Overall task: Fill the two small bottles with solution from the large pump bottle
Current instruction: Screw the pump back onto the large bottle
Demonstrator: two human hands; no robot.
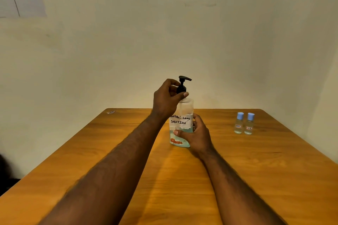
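The fingers [183, 95] of our left hand [167, 99] are clamped round the black collar under the pump head. Our right hand [199, 134] wraps thumb and fingers round the lower body of the large pump bottle [180, 121], which stands upright near the middle of the wooden surface [256, 173], handwritten label towards us. Well off to the right, near the far edge, a small bottle [239, 124] and a second small bottle [249, 124] stand just beside each other, blue caps on.
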